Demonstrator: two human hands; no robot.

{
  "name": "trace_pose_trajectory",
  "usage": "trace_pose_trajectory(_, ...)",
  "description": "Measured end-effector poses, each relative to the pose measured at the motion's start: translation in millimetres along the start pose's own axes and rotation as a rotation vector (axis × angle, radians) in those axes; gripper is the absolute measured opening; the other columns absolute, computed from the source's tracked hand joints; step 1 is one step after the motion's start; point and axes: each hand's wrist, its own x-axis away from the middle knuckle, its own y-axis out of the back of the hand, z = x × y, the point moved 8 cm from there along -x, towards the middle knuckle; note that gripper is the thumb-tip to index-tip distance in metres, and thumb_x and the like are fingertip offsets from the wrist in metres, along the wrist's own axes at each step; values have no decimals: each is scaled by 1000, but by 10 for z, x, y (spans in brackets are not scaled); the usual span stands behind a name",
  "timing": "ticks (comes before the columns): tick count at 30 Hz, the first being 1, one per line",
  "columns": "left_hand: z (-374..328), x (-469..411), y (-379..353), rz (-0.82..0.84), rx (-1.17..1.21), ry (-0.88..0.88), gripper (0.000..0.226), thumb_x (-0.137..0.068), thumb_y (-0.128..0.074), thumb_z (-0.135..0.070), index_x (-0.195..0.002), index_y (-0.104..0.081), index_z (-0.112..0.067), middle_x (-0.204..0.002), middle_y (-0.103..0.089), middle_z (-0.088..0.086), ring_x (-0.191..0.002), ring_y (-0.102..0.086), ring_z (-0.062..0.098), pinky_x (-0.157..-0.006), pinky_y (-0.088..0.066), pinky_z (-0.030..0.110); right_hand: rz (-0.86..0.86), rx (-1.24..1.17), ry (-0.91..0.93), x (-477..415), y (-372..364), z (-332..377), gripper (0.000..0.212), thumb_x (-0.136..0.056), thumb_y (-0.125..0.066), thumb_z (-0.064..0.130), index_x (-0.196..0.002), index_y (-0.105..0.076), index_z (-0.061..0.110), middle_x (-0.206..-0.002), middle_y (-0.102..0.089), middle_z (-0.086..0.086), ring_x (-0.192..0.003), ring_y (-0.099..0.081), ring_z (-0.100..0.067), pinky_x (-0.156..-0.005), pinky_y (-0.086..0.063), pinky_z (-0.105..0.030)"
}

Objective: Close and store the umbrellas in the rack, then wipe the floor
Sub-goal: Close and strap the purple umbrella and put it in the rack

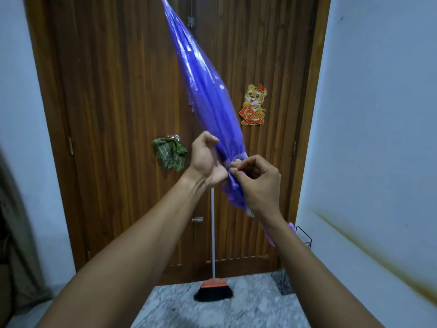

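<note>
A folded purple umbrella [205, 91] slants up across the wooden door, tip toward the top edge, handle end low behind my right forearm. My left hand [207, 159] grips the gathered canopy near its lower end. My right hand [256, 181] pinches the umbrella's strap against the fabric beside my left hand. A black wire umbrella rack [287, 278] stands on the floor at the right, by the wall. A green checked cloth [170, 153] hangs on the door latch, left of my hands.
A broom [214, 288] with an orange head and white pole leans on the wooden double door [113, 114]. A tiger sticker [255, 105] is on the right door leaf. White walls close in on both sides. The floor [248, 308] is speckled grey stone.
</note>
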Motion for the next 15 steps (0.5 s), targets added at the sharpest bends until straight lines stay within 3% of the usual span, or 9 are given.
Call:
trace_pose_trajectory(2, 37, 24, -41, 150, -11, 91, 70, -74, -44, -34, -135, -46, -1, -127, -51, 21, -110, -50, 39, -103, -39, 43, -47, -23, -57, -47, 141, -92, 14, -83, -80, 6, -93, -70, 6, -90, -76, 2, -91, -74, -10, -84, -60, -26)
trace_pose_trajectory(4, 83, 16, 54, 174, -163, 129, 61, -90, -45, -30, -146, -44, -5, -148, -46, 22, -133, -45, 39, -119, -27, 54, -61, -103, -142, -90, 266, -200, 18, -81, -81, 4, -94, -69, 1, -90, -76, -3, -91, -75, -14, -86, -61, -33)
trace_pose_trajectory(7, 74, 29, 186, 119, -409, 56, 48, -91, -63, -13, -138, -52, -13, -140, -57, 23, -123, -58, 35, -108, -42, 56, -27, -188, -215, -101, 337, -256, 18, -81, -80, 2, -94, -68, 2, -94, -77, -8, -94, -75, -20, -87, -61, -38)
trace_pose_trajectory(10, 68, 15, 197, 114, -482, -20, 58, -81, -78, -9, -134, -56, -11, -118, -71, 12, -103, -70, 26, -82, -58, 39, -8, -215, -240, -98, 342, -261, 14, -82, -78, -2, -87, -68, 7, -86, -75, -1, -86, -73, -15, -81, -60, -32)
trace_pose_trajectory(12, 79, 6, 160, 111, -521, -39, 55, -73, -85, -13, -123, -64, -7, -107, -73, 10, -96, -71, 24, -82, -57, 36, 12, -193, -238, -94, 319, -253, 15, -83, -75, -4, -85, -67, 9, -82, -72, 1, -81, -71, -13, -77, -60, -30)
trace_pose_trajectory(15, 110, -35, 162, 97, -575, -41, 42, -75, -85, -15, -112, -70, -4, -109, -72, 17, -99, -70, 31, -94, -54, 46, 9, -168, -239, -82, 317, -234, 13, -83, -75, -3, -86, -68, 8, -86, -75, -1, -84, -73, -12, -76, -60, -28)
